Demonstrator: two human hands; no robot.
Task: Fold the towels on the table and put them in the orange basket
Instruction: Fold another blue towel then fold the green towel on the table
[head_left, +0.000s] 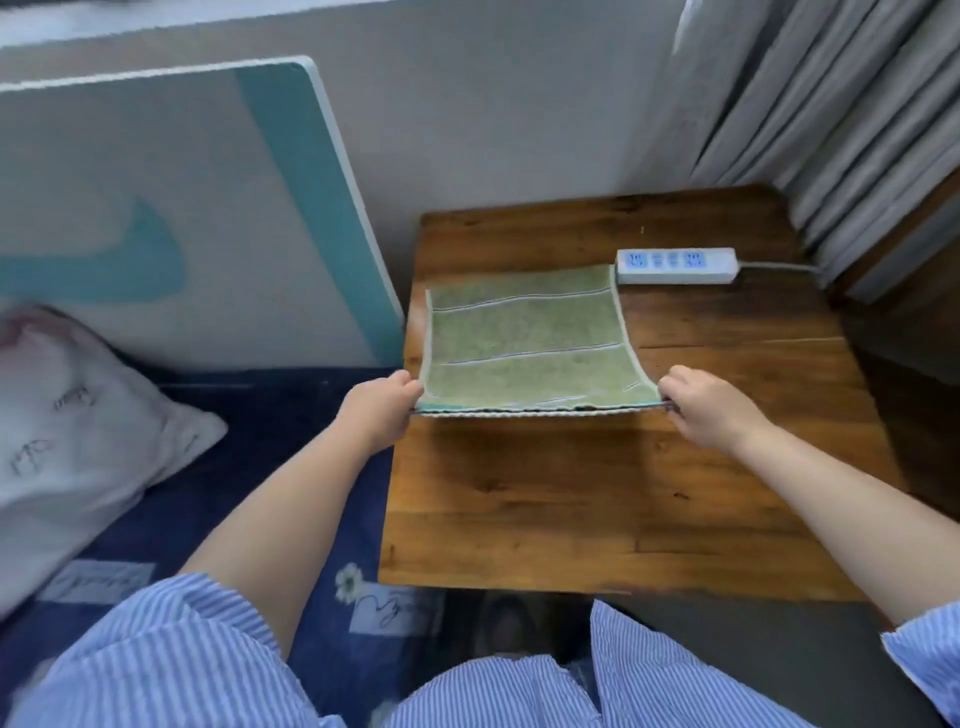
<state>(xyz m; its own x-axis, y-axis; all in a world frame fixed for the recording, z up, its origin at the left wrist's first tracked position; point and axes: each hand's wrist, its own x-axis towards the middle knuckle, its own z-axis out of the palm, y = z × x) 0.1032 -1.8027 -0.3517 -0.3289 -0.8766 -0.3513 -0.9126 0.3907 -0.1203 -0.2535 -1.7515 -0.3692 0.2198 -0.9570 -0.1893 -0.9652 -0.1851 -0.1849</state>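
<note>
A green towel (524, 338) with thin white stripes lies spread over the far left part of the wooden table (597, 493). Its near edge is lifted a little off the wood. My left hand (382, 410) pinches the near left corner, and my right hand (706, 405) pinches the near right corner. The far edge of the towel rests on the table beside a power strip. No orange basket is in view.
A white power strip (678, 266) with its cord lies at the table's back right. Grey curtains (831, 119) hang behind. A white and teal board (171, 208) leans on the wall at left, over a blue bed with a white pillow (67, 426).
</note>
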